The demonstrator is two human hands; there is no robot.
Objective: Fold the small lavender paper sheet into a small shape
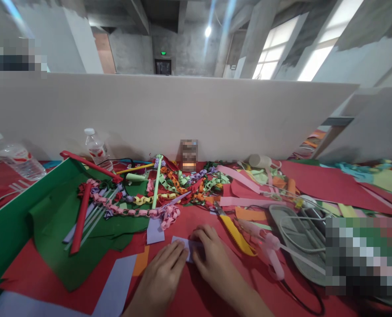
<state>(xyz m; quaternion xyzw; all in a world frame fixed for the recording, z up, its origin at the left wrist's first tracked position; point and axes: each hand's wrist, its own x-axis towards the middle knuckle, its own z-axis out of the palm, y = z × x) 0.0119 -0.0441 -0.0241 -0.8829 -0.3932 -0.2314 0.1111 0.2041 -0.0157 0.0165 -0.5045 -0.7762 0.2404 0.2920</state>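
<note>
A small piece of light purple paper [188, 255] lies on the red table covering, between my two hands. My left hand [165, 266] presses its left side, fingers close together and pointing forward. My right hand [212, 253] has curled fingers on the paper's right side; its thumb is partly hidden. Just beyond my left hand is another purple paper piece [155, 231]. To the right of my right hand rest a yellow utility knife [237, 235] and a pink hot glue gun [271, 253] with a black cord.
Paper chains [126, 210] in several colours heap up ahead. Rolled red paper sticks [82, 220] lie on green paper [50, 229] at the left. Two water bottles [97, 147] stand by the white partition [163, 110]. A grey tray [295, 242] with cables sits right.
</note>
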